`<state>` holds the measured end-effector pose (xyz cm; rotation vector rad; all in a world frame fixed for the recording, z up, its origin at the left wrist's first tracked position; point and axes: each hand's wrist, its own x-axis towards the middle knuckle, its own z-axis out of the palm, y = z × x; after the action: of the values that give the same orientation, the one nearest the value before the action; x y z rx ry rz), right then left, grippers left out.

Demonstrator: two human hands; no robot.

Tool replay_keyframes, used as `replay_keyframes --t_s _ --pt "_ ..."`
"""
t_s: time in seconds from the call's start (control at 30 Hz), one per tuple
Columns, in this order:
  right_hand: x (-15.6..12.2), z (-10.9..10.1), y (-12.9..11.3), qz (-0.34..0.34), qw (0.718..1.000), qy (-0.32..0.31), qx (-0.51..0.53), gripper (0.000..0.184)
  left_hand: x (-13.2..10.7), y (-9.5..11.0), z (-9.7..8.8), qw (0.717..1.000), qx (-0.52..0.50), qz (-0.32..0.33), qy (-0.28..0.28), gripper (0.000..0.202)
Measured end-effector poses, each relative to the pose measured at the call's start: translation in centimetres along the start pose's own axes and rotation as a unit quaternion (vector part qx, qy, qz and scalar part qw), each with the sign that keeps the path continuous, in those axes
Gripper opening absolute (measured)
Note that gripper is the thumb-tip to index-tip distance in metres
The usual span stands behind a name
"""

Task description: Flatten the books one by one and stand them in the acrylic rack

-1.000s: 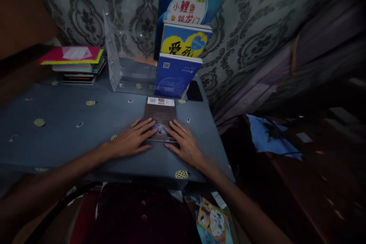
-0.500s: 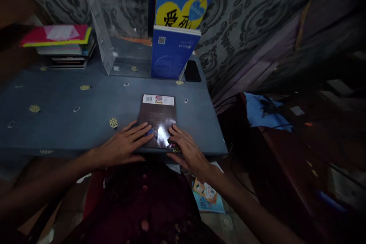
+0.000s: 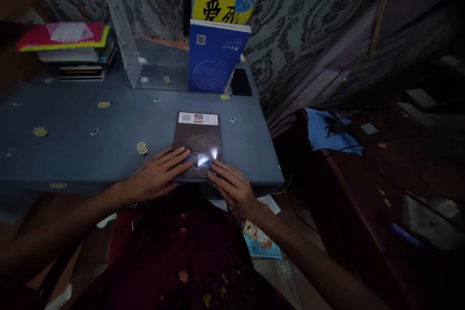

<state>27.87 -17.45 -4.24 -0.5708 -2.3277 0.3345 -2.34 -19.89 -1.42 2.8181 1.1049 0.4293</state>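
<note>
A thin dark brown book [image 3: 198, 138] lies back cover up near the front edge of the table, with a white barcode strip along its far end and a glare patch near its close end. My left hand [image 3: 154, 174] rests on its lower left corner, fingers stretched out over the cover. From the other side, my right hand [image 3: 236, 189] touches the lower right corner with extended fingertips. Its thumb is mostly hidden. Both hands are open and the book stays flat on the cloth.
Upright books, a blue one [image 3: 216, 58] in front, stand in a clear acrylic rack [image 3: 127, 53]. A black phone [image 3: 241, 82] lies beside them. Stacked books [image 3: 82, 53] sit at the left. A dark red table [image 3: 348, 193] with a blue cloth [image 3: 323, 131] stands right.
The view has tilted slightly, so everything sits a little higher and further left. My right hand's fingers have drawn closer to the book's near corner; the left hand stays on the cover.
</note>
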Motion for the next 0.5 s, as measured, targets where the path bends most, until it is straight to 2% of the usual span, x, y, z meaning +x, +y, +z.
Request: replay_keyframes --t_s 0.17,0.37,0.5 --pt "-0.9 -0.1 -0.3 -0.006 1.000 -0.011 -0.016 0.042 -0.6 1.2 0.2 1.000 0.014 -0.003 0.017 0.065" --pt "-1.1 -1.0 -1.5 -0.039 0.999 -0.012 -0.020 0.038 -1.8 2.3 1.1 0.998 0.040 0.028 0.045 0.065" --pt "0.0 -2.7 -1.9 -0.079 0.997 -0.002 -0.022 0.041 -1.7 2.5 -0.1 0.995 0.037 0.046 0.082 0.062"
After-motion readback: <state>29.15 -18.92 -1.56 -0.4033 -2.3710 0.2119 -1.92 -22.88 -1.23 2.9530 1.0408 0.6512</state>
